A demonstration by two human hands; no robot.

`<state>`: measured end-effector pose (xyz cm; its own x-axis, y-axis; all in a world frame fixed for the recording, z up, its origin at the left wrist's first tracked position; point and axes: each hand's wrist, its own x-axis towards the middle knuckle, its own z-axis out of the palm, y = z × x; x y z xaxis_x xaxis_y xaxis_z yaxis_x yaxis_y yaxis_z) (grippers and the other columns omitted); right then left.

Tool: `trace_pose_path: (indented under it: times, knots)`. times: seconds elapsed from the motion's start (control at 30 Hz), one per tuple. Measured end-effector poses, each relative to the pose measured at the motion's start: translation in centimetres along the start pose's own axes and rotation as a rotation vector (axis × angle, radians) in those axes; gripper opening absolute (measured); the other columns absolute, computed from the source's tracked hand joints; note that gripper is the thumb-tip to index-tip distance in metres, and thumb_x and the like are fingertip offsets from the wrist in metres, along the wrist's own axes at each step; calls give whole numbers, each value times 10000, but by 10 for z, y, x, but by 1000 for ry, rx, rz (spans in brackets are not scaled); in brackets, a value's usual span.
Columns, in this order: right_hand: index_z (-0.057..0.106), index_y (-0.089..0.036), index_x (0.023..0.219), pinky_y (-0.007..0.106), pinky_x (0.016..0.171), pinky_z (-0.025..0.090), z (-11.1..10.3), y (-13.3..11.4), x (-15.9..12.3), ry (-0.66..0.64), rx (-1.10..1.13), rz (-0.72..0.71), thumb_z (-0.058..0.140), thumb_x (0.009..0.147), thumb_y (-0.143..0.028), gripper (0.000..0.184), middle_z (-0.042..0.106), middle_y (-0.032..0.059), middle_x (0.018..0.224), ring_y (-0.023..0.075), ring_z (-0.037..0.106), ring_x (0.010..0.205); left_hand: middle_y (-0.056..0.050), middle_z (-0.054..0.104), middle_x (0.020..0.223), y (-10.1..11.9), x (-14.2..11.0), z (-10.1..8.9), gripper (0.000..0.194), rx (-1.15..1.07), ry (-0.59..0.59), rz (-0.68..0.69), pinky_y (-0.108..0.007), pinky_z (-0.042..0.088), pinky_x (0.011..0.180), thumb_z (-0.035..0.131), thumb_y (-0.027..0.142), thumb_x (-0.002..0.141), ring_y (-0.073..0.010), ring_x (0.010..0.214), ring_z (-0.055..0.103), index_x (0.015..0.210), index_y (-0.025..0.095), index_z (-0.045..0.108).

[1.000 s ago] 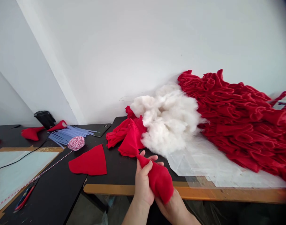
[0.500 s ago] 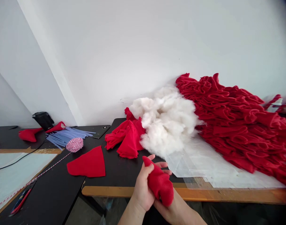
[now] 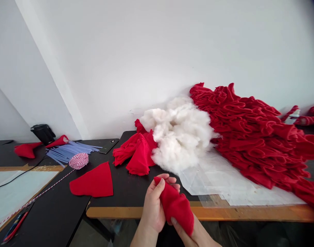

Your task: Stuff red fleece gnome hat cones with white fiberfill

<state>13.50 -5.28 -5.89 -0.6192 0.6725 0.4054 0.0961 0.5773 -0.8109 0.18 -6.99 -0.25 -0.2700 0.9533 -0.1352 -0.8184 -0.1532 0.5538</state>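
Observation:
A red felt cone-like fabric piece (image 3: 175, 206) is held between both hands in front of the table edge. My left hand (image 3: 155, 204) grips its narrow upper end, thumb on top and fingers behind. My right hand (image 3: 184, 233) holds the wider lower end, its thumb pressed on the cloth and the other fingers hidden beneath. Beyond the hands lies a heap of white stuffing (image 3: 180, 133). Several red fabric pieces (image 3: 137, 156) sit beside it on the left. A flat red piece (image 3: 93, 181) rests on the table further left.
A tall pile of red fabric (image 3: 257, 137) covers the right side, partly over a clear plastic sheet (image 3: 211, 178). To the left are a ball of red-and-white twine (image 3: 79, 161), blue-grey strips (image 3: 66, 152), a phone (image 3: 108, 146), a black case (image 3: 43, 133) and a red-handled tool (image 3: 16, 227).
The red piece has straightened out and looks flatter and longer. My right thumb now shows on top of its lower end, and my left fingers have curled closer around the narrow end.

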Motion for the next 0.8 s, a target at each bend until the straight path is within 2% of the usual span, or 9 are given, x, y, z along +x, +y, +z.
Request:
trace_pose_path:
  times: [0.17, 0.23, 0.33, 0.43, 0.57, 0.63, 0.8]
  knots:
    - [440, -249, 1328, 401, 881, 526, -10, -14, 3, -179, 4, 51, 467, 912, -310, 422, 594, 102, 1216, 270, 597, 1067, -116, 689, 967, -5, -7, 1, 265, 104, -117, -45, -366, 485, 715, 576, 216, 816, -221, 786, 663, 1074, 164, 544]
    - [456, -229, 1317, 402, 891, 517, -12, -18, 9, -207, 10, 3, 439, 920, -300, 403, 591, 110, 1217, 265, 590, 1072, -130, 688, 979, -6, -10, 2, 303, 164, -158, -43, -369, 476, 732, 565, 195, 818, -233, 816, 663, 1114, 162, 512]
    - [546, -213, 1225, 375, 847, 537, -13, -23, 18, -230, 10, -83, 389, 928, -288, 344, 625, 108, 1153, 238, 626, 968, -148, 685, 989, -7, -13, 2, 332, 230, -195, -28, -381, 466, 775, 560, 179, 816, -251, 875, 657, 1138, 150, 483]
    - [535, -194, 1238, 381, 875, 522, -10, -27, 23, -200, 7, -112, 382, 927, -283, 357, 620, 120, 1159, 240, 618, 997, -141, 687, 972, -5, -10, 3, 354, 228, -165, -26, -393, 479, 756, 574, 206, 815, -263, 883, 655, 1148, 154, 465]
    - [381, -195, 1377, 434, 1015, 411, -1, -27, 21, -87, 17, -107, 386, 932, -249, 448, 527, 130, 1302, 277, 481, 1219, -89, 690, 931, 0, -3, 6, 330, 118, -33, 58, -393, 491, 782, 599, 247, 806, -227, 847, 659, 1105, 168, 486]
    - [368, -214, 1388, 432, 1044, 379, 2, -25, 20, -68, 47, -79, 386, 935, -248, 454, 492, 115, 1345, 275, 432, 1264, -95, 686, 963, -1, -2, 6, 332, 127, -17, 83, -377, 492, 790, 603, 261, 807, -215, 845, 659, 1106, 166, 494]
    - [354, -193, 1395, 464, 1071, 317, -1, -18, 25, -176, 69, 10, 378, 941, -342, 478, 442, 139, 1382, 271, 376, 1304, -136, 665, 1058, -7, -4, 2, 329, 204, -59, 15, -353, 508, 720, 596, 298, 816, -259, 912, 650, 1103, 157, 523]
